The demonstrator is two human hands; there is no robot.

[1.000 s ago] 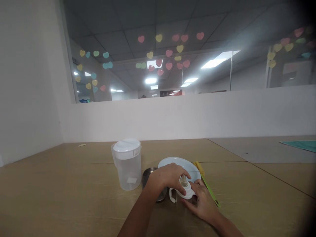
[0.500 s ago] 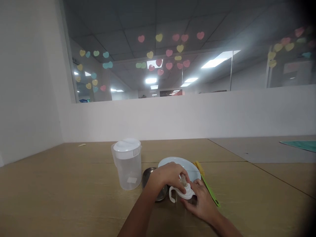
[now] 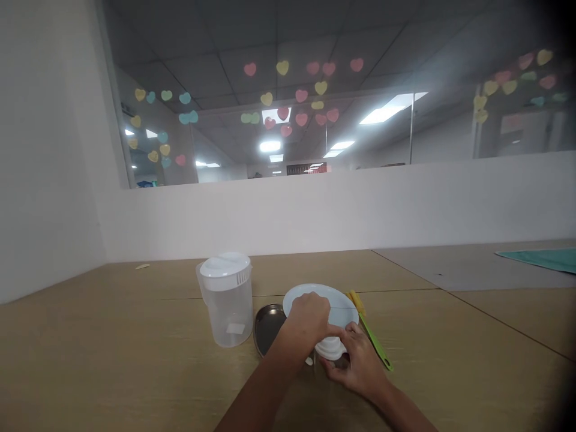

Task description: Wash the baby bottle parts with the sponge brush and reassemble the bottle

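Observation:
A baby bottle (image 3: 330, 349) with a white ringed collar stands upright between my two hands, in front of the plate. My left hand (image 3: 309, 318) is bent over its top and left side, fingers curled and thumb against the collar; the teat is hidden beneath it. Only the tip of a white side handle (image 3: 309, 361) shows below that wrist. From the right, my right hand (image 3: 357, 360) is wrapped round the bottle, thumb low in front and fingers near the collar. Most of the bottle's body is covered by the hands.
Behind the hands lies a pale blue-white plate (image 3: 306, 290). A round metal pan (image 3: 267, 330) sits left of it, beside a lidded clear pitcher (image 3: 229, 309). To the right is a green-handled brush (image 3: 375, 343) with a yellow head. A teal cloth (image 3: 544, 260) lies far right.
My left hand has turned over the bottle's top, covering the teat and most of the handle that showed before. My right hand keeps its hold. The whole view has shifted slightly.

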